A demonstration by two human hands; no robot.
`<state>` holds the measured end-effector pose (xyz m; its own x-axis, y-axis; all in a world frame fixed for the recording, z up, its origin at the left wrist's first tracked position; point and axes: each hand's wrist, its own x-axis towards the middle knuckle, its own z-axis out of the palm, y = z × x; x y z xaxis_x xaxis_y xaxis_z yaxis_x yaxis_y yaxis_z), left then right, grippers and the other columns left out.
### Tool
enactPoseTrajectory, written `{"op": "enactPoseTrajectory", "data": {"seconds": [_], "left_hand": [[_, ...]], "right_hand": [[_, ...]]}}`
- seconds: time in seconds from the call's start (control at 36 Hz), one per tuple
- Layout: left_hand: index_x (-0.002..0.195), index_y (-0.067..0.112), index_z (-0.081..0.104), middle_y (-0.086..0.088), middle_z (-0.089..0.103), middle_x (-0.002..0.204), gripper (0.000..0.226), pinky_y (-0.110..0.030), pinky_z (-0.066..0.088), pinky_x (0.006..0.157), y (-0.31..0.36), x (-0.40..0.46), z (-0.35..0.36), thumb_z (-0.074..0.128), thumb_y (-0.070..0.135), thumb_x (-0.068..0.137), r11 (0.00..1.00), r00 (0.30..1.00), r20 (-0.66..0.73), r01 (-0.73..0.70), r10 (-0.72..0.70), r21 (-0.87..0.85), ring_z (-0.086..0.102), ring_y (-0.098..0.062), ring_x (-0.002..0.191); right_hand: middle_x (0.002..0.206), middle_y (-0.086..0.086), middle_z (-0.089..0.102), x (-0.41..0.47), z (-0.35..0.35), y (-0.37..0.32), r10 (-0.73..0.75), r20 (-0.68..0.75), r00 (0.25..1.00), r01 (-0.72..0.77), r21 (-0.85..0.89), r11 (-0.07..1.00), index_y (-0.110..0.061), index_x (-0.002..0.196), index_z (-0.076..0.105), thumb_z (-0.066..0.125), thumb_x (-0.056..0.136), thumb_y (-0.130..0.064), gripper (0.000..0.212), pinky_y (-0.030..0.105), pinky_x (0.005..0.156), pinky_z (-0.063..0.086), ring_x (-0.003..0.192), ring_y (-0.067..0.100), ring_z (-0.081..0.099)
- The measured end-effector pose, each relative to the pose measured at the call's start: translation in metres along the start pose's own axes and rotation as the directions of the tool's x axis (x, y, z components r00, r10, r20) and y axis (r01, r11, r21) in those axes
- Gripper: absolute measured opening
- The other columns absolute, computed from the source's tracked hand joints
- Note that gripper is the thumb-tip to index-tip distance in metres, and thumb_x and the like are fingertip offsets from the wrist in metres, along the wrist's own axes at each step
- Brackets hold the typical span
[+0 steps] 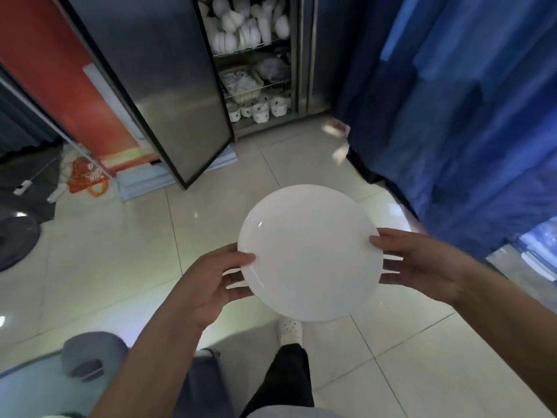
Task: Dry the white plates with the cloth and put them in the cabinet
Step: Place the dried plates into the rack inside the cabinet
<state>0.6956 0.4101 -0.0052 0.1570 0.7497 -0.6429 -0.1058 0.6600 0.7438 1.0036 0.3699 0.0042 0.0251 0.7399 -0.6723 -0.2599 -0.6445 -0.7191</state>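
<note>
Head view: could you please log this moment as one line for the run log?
plate: held level over floor | left hand: grips left rim | right hand: grips right rim | cabinet: door open | cloth: unseen

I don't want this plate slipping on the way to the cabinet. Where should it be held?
At the rim, from opposite sides, as now: the left hand and right hand pinch the white plate with thumbs on top and fingers beneath. It is flat, smooth and roughly level, so only the edge offers purchase.
</note>
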Motion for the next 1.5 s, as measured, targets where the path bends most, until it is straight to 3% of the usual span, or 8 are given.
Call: {"op": "enactPoseTrajectory", "data": {"seconds": [0.22, 0.72, 0.89, 1.03, 1.17, 1.25, 1.36, 1.5], "left_hand": [[0.112, 0.016, 0.075, -0.003, 0.079, 0.102, 0.028, -0.034, 0.060, 0.067, 0.112, 0.106, 0.005, 0.065, 0.004, 0.088, 0.996, 0.994, 0.092, -0.065, 0.060, 0.059, 0.073, -0.016, 0.079], [0.112, 0.015, 0.075, -0.003, 0.079, 0.104, 0.025, -0.034, 0.059, 0.068, 0.332, 0.372, 0.045, 0.063, 0.009, 0.091, 0.996, 0.997, 0.050, -0.059, 0.056, 0.065, 0.070, -0.021, 0.094], [0.114, 0.018, 0.074, -0.002, 0.079, 0.105, 0.027, -0.039, 0.058, 0.079, 0.419, 0.449, 0.055, 0.063, 0.008, 0.091, 0.997, 0.998, -0.004, -0.060, 0.060, 0.038, 0.070, -0.022, 0.097], [0.117, 0.016, 0.072, -0.004, 0.078, 0.110, 0.029, -0.038, 0.060, 0.074, 0.481, 0.512, 0.044, 0.063, 0.008, 0.092, 0.998, 0.995, -0.082, -0.063, 0.062, -0.017, 0.069, -0.022, 0.099], [0.114, 0.012, 0.073, -0.006, 0.078, 0.108, 0.042, -0.040, 0.060, 0.075, 0.544, 0.585, 0.029, 0.070, 0.014, 0.073, 0.996, 0.993, -0.101, -0.070, 0.064, -0.061, 0.071, -0.025, 0.099], [0.118, 0.008, 0.071, -0.008, 0.078, 0.107, 0.032, -0.043, 0.060, 0.078, 0.585, 0.640, 0.021, 0.067, 0.006, 0.086, 0.995, 0.992, -0.103, -0.081, 0.074, -0.066, 0.069, -0.031, 0.107], [0.117, 0.006, 0.070, -0.009, 0.079, 0.103, 0.025, -0.032, 0.060, 0.059, 0.646, 0.709, 0.014, 0.062, 0.003, 0.093, 0.996, 0.994, -0.076, -0.083, 0.082, -0.018, 0.074, -0.020, 0.084], [0.119, 0.007, 0.070, -0.008, 0.079, 0.098, 0.029, -0.031, 0.059, 0.058, 0.722, 0.788, 0.016, 0.065, 0.001, 0.090, 0.993, 0.994, -0.010, -0.113, 0.113, 0.030, 0.076, -0.022, 0.080]], "right_hand": [[0.122, 0.005, 0.072, 0.084, 0.019, -0.099, 0.007, -0.025, 1.000, -0.007, 0.017, 1.000, -0.016, 0.125, 0.068, 0.070, 0.085, -0.015, 0.039, 0.045, 0.076, 0.061, 0.113, 0.034, 0.066], [0.111, 0.004, 0.076, 0.351, 0.031, -0.343, -0.017, -0.043, 0.999, 0.018, 0.014, 1.000, -0.015, 0.112, 0.076, 0.078, 0.069, -0.015, 0.043, 0.037, 0.067, 0.061, 0.090, 0.023, 0.073], [0.118, 0.010, 0.073, 0.449, 0.048, -0.443, -0.018, -0.004, 1.000, 0.018, -0.046, 0.999, -0.014, 0.120, 0.071, 0.080, 0.067, -0.017, 0.054, 0.044, 0.077, 0.060, 0.110, 0.032, 0.068], [0.114, 0.008, 0.075, 0.520, 0.079, -0.520, -0.016, 0.053, 0.998, 0.021, -0.099, 0.995, -0.014, 0.116, 0.073, 0.077, 0.075, -0.009, 0.041, 0.046, 0.081, 0.060, 0.110, 0.031, 0.067], [0.114, 0.007, 0.075, 0.598, 0.108, -0.586, -0.023, 0.092, 0.996, 0.037, -0.152, 0.988, -0.017, 0.118, 0.072, 0.074, 0.083, -0.007, 0.037, 0.048, 0.089, 0.058, 0.112, 0.030, 0.068], [0.114, 0.005, 0.075, 0.645, 0.125, -0.625, -0.043, 0.087, 0.995, 0.058, -0.178, 0.982, -0.017, 0.117, 0.073, 0.074, 0.082, -0.005, 0.037, 0.046, 0.088, 0.059, 0.111, 0.030, 0.068], [0.115, 0.003, 0.075, 0.700, 0.148, -0.678, -0.070, 0.081, 0.994, 0.085, -0.198, 0.977, -0.018, 0.119, 0.072, 0.072, 0.083, -0.003, 0.039, 0.044, 0.087, 0.059, 0.111, 0.027, 0.068], [0.111, 0.004, 0.076, 0.755, 0.165, -0.743, -0.122, 0.036, 0.992, 0.127, -0.193, 0.973, -0.017, 0.118, 0.073, 0.069, 0.083, -0.002, 0.038, 0.044, 0.085, 0.059, 0.107, 0.025, 0.069]]}}
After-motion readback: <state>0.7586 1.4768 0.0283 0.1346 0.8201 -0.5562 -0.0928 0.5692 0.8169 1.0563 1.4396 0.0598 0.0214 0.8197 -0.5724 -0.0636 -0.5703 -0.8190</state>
